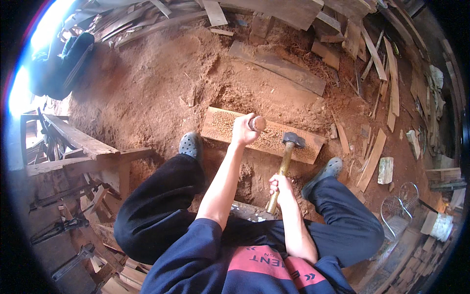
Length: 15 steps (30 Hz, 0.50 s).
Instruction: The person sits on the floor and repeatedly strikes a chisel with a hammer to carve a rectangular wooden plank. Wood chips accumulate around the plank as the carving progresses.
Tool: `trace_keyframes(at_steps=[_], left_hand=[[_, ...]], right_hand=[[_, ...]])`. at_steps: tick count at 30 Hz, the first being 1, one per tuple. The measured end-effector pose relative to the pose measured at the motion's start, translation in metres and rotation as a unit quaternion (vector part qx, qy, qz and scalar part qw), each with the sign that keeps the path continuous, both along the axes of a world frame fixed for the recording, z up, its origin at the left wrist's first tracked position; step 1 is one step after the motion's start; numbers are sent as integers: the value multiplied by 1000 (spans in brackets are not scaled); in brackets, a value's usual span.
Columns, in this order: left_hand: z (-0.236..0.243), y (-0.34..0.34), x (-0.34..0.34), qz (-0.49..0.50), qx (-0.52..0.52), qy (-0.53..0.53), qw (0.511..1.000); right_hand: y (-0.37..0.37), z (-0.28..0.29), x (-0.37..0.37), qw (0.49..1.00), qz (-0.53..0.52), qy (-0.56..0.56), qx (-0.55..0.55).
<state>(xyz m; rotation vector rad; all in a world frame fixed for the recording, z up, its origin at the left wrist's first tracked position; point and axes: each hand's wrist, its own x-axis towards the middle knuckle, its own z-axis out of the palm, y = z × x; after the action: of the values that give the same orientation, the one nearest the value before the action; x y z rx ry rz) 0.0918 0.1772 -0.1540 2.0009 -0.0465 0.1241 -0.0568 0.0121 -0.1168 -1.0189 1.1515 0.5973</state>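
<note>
A pale wooden board [220, 125], densely pitted with small marks, lies across the dirt between my feet. My left hand [242, 132] is closed round an upright cylindrical tool [257, 123] with a round brownish top, held over the board; its lower end is hidden by my hand. My right hand [281, 188] grips the yellowish handle of a hammer. The dark metal hammer head [293, 139] is over the board's right part, right of my left hand; I cannot tell if it touches the wood.
Loose planks [372, 159] and offcuts cover the right side, near a wire rack [399, 210] and white container [442, 226]. A rough wooden frame [83, 137] stands at left, dark cloth [66, 63] at upper left. More planks [276, 66] lie beyond the board.
</note>
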Motion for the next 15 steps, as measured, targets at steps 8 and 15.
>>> trace_keyframes(at_steps=[8,15], left_hand=[[7,3,3,8,-47,70,996],[7,11,11,35,-113,133,984]], right_hand=[[-3,-24,-7,997,-18,17,72],[-6,-21,-6,998,-9,23,53]])
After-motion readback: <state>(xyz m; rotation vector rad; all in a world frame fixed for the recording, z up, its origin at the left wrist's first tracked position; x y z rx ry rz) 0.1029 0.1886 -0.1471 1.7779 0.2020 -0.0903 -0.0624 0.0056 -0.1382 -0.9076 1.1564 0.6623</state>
